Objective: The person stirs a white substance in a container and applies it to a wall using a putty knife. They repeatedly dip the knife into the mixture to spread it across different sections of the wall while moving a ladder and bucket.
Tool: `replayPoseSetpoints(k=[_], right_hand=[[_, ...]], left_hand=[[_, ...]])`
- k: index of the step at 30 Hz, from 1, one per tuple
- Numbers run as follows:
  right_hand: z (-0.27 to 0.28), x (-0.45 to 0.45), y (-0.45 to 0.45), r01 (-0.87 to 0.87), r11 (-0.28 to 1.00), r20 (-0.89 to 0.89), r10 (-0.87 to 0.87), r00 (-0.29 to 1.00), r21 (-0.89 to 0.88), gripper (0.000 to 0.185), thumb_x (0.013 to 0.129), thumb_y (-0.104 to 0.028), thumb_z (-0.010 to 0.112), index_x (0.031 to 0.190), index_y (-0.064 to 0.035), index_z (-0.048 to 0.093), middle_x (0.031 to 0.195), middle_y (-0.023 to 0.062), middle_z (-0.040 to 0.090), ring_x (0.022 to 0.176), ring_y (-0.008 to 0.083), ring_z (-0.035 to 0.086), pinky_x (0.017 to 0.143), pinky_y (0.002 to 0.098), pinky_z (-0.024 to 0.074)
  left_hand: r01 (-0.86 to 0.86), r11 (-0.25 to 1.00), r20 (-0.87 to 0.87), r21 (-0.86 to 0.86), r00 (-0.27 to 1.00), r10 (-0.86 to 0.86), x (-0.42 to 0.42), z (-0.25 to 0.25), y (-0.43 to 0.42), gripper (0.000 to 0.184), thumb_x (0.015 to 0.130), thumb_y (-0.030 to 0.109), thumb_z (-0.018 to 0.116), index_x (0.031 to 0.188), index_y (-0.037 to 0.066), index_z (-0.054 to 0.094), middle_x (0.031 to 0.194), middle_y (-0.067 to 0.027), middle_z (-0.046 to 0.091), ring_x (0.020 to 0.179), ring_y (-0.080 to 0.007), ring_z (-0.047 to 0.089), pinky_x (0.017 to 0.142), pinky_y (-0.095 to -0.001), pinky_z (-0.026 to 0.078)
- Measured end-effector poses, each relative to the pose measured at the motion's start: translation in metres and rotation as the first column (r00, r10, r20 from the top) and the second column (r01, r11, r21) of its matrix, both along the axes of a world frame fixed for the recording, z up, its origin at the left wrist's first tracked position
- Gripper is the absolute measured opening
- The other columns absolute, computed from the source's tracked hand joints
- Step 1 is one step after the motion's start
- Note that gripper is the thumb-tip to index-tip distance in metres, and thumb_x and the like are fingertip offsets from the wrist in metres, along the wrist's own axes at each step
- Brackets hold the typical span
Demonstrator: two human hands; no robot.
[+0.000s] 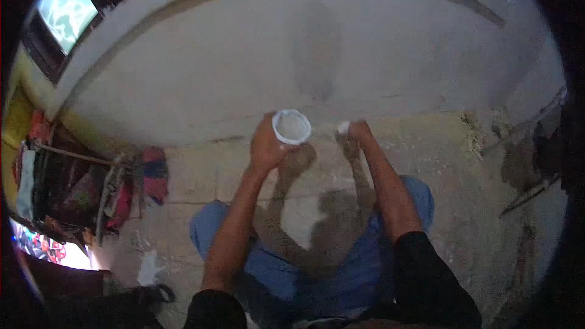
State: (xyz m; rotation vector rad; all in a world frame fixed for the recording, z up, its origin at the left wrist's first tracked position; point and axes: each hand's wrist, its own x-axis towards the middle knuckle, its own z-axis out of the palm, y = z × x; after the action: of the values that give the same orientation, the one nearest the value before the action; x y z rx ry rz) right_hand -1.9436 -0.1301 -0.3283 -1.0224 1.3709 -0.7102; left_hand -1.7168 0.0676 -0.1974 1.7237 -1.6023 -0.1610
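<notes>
My left hand (266,148) is wrapped round the side of a round white tub (307,129), its opening facing up toward me. The inside looks pale greyish, but I cannot make out whether anything lies in it. To the right and apart from the tub, my right hand (361,133) is closed with a small white piece (343,127) showing at its fingertips. The kind of that piece is too blurred to tell. Both hands are above the floor near the foot of the wall, beyond my bent knees.
A pale wall (213,67) rises in front of me. Worn floor (475,207) stretches around my legs in blue trousers (274,274). At left stands a rack (79,152) hung with cloths. A white patch (149,268) marks the floor at lower left.
</notes>
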Motion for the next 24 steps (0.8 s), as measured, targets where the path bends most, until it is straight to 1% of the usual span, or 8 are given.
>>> replayPoseSetpoints(k=[3, 8, 11, 14, 17, 20, 22, 24], right_hand=[[0.049, 0.018, 0.004, -0.007, 0.997, -0.038, 0.004, 0.999, -0.071, 0.020, 0.092, -0.018, 0.050, 0.084, -0.0050, 0.064, 0.067, 0.0032, 0.055, 0.051, 0.0119, 0.048, 0.043, 0.0300, 0.0367], [0.241, 0.023, 0.064, 0.201, 0.920, 0.460, -0.026, 0.888, -0.335, 0.017, 0.093, -0.018, 0.052, 0.090, -0.0025, 0.060, 0.065, 0.0015, 0.052, 0.044, 0.0078, 0.037, 0.039, 0.0253, 0.0286], [0.227, 0.028, 0.067, 0.156, 0.950, 0.467, -0.012, 0.884, -0.271, 0.018, 0.094, -0.018, 0.051, 0.087, -0.0023, 0.059, 0.063, 0.0006, 0.050, 0.043, 0.0083, 0.036, 0.037, 0.0244, 0.0265], [0.082, 0.027, 0.007, 0.055, 0.972, 0.136, -0.024, 0.990, -0.230, 0.020, 0.094, -0.017, 0.050, 0.084, -0.0015, 0.059, 0.060, 0.0022, 0.049, 0.040, 0.0096, 0.036, 0.037, 0.0259, 0.0261], [-0.040, 0.017, -0.023, 0.013, 1.000, 0.284, -0.021, 0.959, 0.028, 0.021, 0.093, -0.015, 0.050, 0.081, -0.0012, 0.059, 0.059, 0.0035, 0.049, 0.041, 0.0104, 0.039, 0.039, 0.0285, 0.0277], [0.078, 0.035, 0.014, 0.062, 0.966, 0.012, -0.061, 0.998, -0.249, 0.020, 0.093, -0.016, 0.051, 0.085, -0.0007, 0.061, 0.060, 0.0017, 0.050, 0.044, 0.0099, 0.042, 0.039, 0.0269, 0.0291], [0.192, 0.032, 0.056, 0.203, 0.943, 0.370, -0.095, 0.924, -0.265, 0.020, 0.092, -0.017, 0.053, 0.093, -0.0003, 0.063, 0.063, 0.0004, 0.051, 0.046, 0.0089, 0.043, 0.039, 0.0253, 0.0300], [0.237, 0.028, 0.069, 0.223, 0.888, 0.500, 0.009, 0.866, -0.402, 0.021, 0.092, -0.018, 0.055, 0.099, -0.0004, 0.064, 0.065, 0.0001, 0.052, 0.046, 0.0083, 0.041, 0.038, 0.0253, 0.0293]], left_hand=[[-0.004, 1.000, 0.041, -0.007, 0.999, 0.004, 0.000, 0.011, 0.001, 0.082, 0.058, 0.037, 0.088, 0.124, 0.004, 0.051, 0.115, -0.0156, 0.060, 0.109, -0.0328, 0.058, 0.091, -0.0441, 0.047], [-0.014, 1.000, 0.018, -0.019, 1.000, 0.014, -0.012, 0.022, 0.010, 0.079, 0.057, 0.034, 0.089, 0.122, 0.005, 0.053, 0.116, -0.0153, 0.059, 0.108, -0.0341, 0.058, 0.091, -0.0448, 0.047], [-0.024, 1.000, -0.063, 0.017, 0.998, 0.025, -0.015, 0.029, 0.011, 0.078, 0.056, 0.032, 0.088, 0.121, 0.006, 0.054, 0.115, -0.0147, 0.059, 0.108, -0.0339, 0.058, 0.091, -0.0441, 0.047], [-0.009, 1.000, -0.040, -0.023, 0.999, 0.008, -0.013, 0.017, 0.011, 0.077, 0.055, 0.030, 0.088, 0.120, 0.005, 0.055, 0.113, -0.0145, 0.060, 0.107, -0.0335, 0.059, 0.091, -0.0436, 0.048], [0.002, 1.000, -0.067, -0.014, 0.998, -0.003, -0.016, 0.022, 0.013, 0.076, 0.054, 0.029, 0.088, 0.118, 0.004, 0.056, 0.112, -0.0149, 0.061, 0.107, -0.0340, 0.059, 0.090, -0.0435, 0.048], [-0.050, 0.998, -0.055, -0.031, 0.997, 0.048, -0.015, 0.017, 0.012, 0.073, 0.054, 0.030, 0.088, 0.116, 0.004, 0.057, 0.111, -0.0154, 0.061, 0.106, -0.0346, 0.059, 0.088, -0.0439, 0.048], [-0.025, 0.999, -0.035, -0.045, 0.999, 0.024, -0.016, 0.022, 0.013, 0.078, 0.056, 0.032, 0.088, 0.119, 0.004, 0.053, 0.112, -0.0161, 0.060, 0.106, -0.0345, 0.059, 0.089, -0.0443, 0.048], [0.000, 0.999, -0.017, -0.044, 1.000, -0.001, -0.017, 0.019, 0.015, 0.082, 0.058, 0.035, 0.089, 0.122, 0.003, 0.049, 0.113, -0.0169, 0.060, 0.107, -0.0344, 0.060, 0.090, -0.0448, 0.048]])
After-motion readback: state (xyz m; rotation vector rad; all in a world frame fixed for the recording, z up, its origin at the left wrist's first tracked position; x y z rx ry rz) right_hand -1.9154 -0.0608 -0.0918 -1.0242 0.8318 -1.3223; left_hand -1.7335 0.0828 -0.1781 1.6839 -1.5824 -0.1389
